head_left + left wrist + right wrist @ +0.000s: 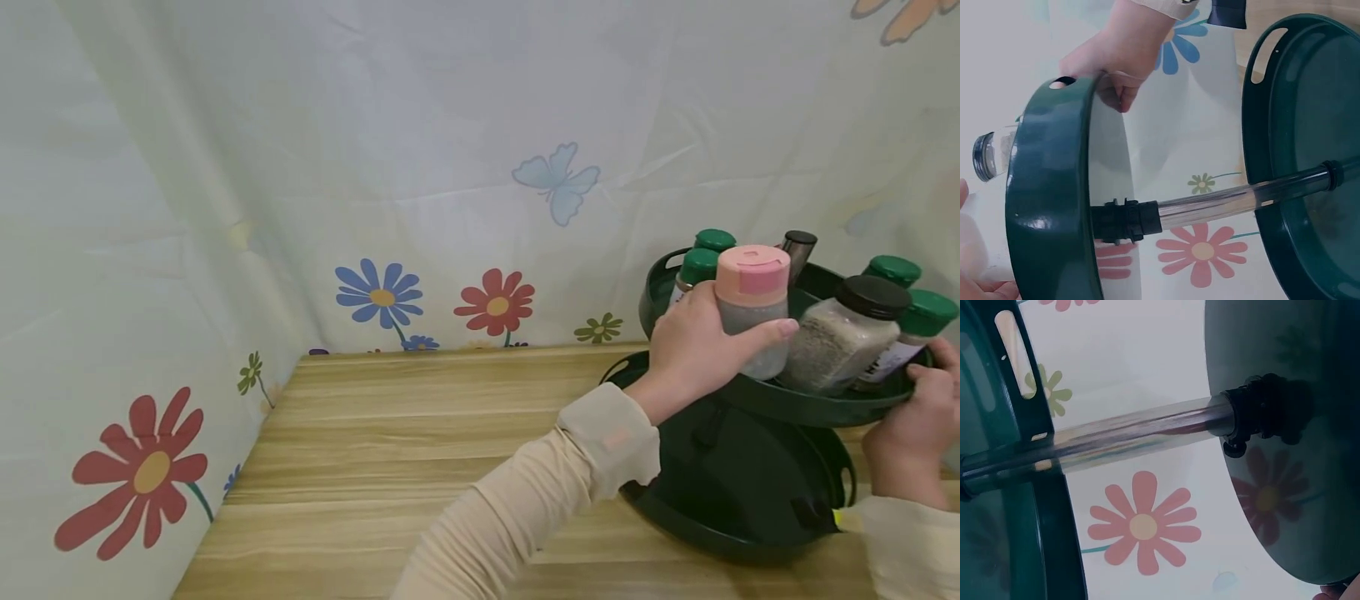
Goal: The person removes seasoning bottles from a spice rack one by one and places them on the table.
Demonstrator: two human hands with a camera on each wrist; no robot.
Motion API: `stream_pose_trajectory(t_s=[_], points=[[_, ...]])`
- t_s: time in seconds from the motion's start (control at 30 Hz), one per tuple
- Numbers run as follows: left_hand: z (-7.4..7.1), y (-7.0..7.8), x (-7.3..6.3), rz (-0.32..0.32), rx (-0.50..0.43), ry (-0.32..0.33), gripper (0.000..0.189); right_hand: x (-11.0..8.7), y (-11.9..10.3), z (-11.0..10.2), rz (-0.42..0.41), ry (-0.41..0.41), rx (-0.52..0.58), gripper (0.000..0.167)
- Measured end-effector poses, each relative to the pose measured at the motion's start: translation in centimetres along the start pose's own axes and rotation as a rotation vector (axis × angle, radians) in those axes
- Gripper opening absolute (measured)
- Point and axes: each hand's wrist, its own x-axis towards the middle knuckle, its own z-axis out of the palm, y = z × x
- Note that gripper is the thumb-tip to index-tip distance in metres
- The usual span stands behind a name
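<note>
On the right stands a dark green two-tier tray, its upper tray [813, 407] full of bottles and its lower tray [738, 492] bare. My left hand [693, 342] grips a clear jar with a pink lid [753, 275], thumb across its front, at the upper tray's near left side. My right hand [918, 425] grips the upper tray's right rim; the left wrist view shows its fingers at the rim, by a handle slot. A clear post [1147, 434] joins the tiers, with a black collar [1125, 220] under the upper tray.
Beside the pink-lidded jar sits a black-lidded jar of grains [843, 333]. Several green-capped bottles [892, 269] and a dark-capped one [799, 246] share the upper tray. The wood-grain table [450, 425] meets a flower-printed curtain [450, 167] behind and at left.
</note>
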Motion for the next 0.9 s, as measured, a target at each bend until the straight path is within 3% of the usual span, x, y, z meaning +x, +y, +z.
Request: stream_pose_trajectory(t_s=[0.2, 0.43, 0.9], points=[[-0.4, -0.1, -0.1, 0.004, -0.091, -0.008, 0.047, 0.0, 0.1, 0.2, 0.026, 0.035, 0.000, 0.035], [-0.9, -0.2, 0.0, 0.021, -0.241, -0.012, 0.048, 0.0, 0.2, 0.1, 0.016, 0.020, 0.048, 0.034], [-2.4, -0.5, 0.0, 0.039, -0.264, -0.029, 0.046, -0.2, 0.1, 0.0, 0.010, 0.013, 0.044, 0.034]])
